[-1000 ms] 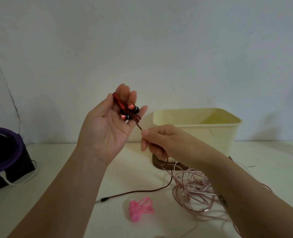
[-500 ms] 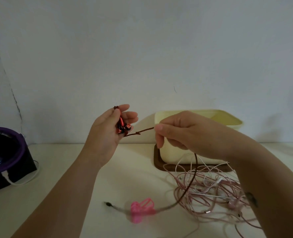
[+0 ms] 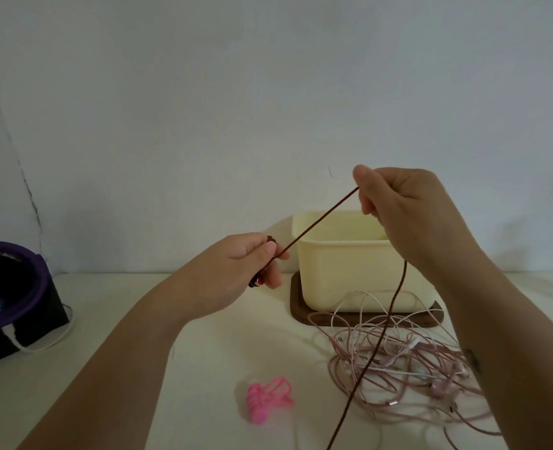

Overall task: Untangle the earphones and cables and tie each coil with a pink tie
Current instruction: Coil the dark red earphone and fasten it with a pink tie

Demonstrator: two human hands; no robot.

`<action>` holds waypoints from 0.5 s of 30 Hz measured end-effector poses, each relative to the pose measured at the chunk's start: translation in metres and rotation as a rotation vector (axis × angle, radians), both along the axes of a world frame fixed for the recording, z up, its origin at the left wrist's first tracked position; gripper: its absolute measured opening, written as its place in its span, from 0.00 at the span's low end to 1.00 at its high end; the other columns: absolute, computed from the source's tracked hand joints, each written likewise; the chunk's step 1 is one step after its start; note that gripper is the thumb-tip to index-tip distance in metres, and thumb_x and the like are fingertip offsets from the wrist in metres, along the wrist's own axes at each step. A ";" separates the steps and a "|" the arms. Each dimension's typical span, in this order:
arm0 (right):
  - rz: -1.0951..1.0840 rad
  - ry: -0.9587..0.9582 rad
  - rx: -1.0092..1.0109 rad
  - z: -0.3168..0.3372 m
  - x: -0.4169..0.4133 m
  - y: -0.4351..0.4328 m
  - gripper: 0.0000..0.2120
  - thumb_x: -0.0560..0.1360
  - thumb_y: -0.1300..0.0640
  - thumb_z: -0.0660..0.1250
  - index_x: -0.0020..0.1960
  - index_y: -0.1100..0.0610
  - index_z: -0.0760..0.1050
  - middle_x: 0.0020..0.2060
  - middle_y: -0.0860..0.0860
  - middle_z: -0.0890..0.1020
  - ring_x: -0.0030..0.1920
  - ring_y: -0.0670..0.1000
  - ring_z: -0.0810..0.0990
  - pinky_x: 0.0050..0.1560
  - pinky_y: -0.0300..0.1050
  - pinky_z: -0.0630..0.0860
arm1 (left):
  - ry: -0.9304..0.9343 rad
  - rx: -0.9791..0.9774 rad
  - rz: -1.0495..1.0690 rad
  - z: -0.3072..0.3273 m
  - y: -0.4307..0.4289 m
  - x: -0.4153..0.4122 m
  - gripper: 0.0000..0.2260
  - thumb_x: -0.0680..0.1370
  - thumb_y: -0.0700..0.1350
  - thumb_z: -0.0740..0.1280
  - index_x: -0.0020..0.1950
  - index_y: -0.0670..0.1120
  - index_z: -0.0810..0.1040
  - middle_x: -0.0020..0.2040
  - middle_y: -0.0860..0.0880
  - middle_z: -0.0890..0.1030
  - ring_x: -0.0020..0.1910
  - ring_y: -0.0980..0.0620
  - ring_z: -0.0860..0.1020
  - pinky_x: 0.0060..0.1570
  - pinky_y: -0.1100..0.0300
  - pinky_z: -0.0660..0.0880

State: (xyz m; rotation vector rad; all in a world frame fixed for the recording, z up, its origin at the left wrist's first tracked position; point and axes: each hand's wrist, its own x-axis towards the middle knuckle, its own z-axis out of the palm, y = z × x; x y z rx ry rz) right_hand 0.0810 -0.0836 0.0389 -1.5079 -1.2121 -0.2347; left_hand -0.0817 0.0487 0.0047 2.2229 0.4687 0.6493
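A person's left hand (image 3: 242, 264) and right hand (image 3: 404, 209) stretch a dark red braided earphone cable (image 3: 323, 218) taut above a pale table (image 3: 112, 319). The left hand is curled into a fist around the bundled end, thumb pressed on the cord where it leaves the fingers, and a glossy red earbud (image 3: 255, 281) peeks out below. The right hand, raised higher, pinches the cord between thumb and forefinger. From there the cord drops slack across a loose tangle of thin pink and white earphone cables (image 3: 408, 362) and runs off the bottom edge. A cluster of bright pink plastic ties (image 3: 268, 401) lies on the table just left of the tangle. Behind stands a smooth, cream, round-cornered plastic box (image 3: 349, 274) on a dark wooden tray (image 3: 301, 315).
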 end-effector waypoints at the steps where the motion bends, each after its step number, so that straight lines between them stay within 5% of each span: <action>1: -0.009 0.002 0.006 0.000 0.002 0.000 0.23 0.80 0.50 0.58 0.27 0.56 0.67 0.20 0.46 0.62 0.19 0.44 0.60 0.22 0.31 0.58 | 0.000 0.015 0.010 0.001 0.002 -0.001 0.13 0.83 0.44 0.54 0.49 0.48 0.78 0.34 0.54 0.80 0.33 0.61 0.74 0.37 0.71 0.70; 5: -0.089 -0.031 -0.099 -0.009 0.017 0.006 0.25 0.80 0.49 0.57 0.27 0.58 0.66 0.16 0.46 0.64 0.18 0.44 0.64 0.23 0.31 0.61 | 0.058 0.057 0.024 0.002 0.006 -0.006 0.14 0.82 0.44 0.55 0.42 0.50 0.77 0.30 0.57 0.77 0.38 0.58 0.78 0.46 0.63 0.72; 9: -0.147 -0.069 -0.422 -0.029 0.031 0.016 0.26 0.80 0.47 0.56 0.27 0.57 0.69 0.15 0.44 0.69 0.20 0.42 0.69 0.28 0.38 0.65 | 0.113 -0.006 -0.014 0.003 0.005 -0.010 0.14 0.82 0.47 0.56 0.40 0.50 0.76 0.28 0.55 0.72 0.34 0.58 0.78 0.43 0.61 0.71; 13: -0.137 -0.173 -0.489 -0.033 0.023 0.023 0.23 0.79 0.42 0.53 0.43 0.57 0.77 0.38 0.52 0.81 0.41 0.53 0.79 0.46 0.50 0.76 | 0.017 -0.324 -0.120 0.007 -0.005 -0.009 0.13 0.81 0.46 0.56 0.44 0.43 0.76 0.28 0.53 0.69 0.32 0.55 0.75 0.60 0.43 0.71; 15: 0.029 -0.136 -0.386 -0.022 0.005 0.017 0.21 0.76 0.38 0.54 0.51 0.53 0.75 0.45 0.46 0.81 0.47 0.45 0.79 0.51 0.44 0.75 | -0.046 -0.454 -0.134 0.010 -0.009 -0.007 0.13 0.81 0.45 0.56 0.44 0.41 0.76 0.28 0.52 0.68 0.30 0.54 0.73 0.63 0.40 0.68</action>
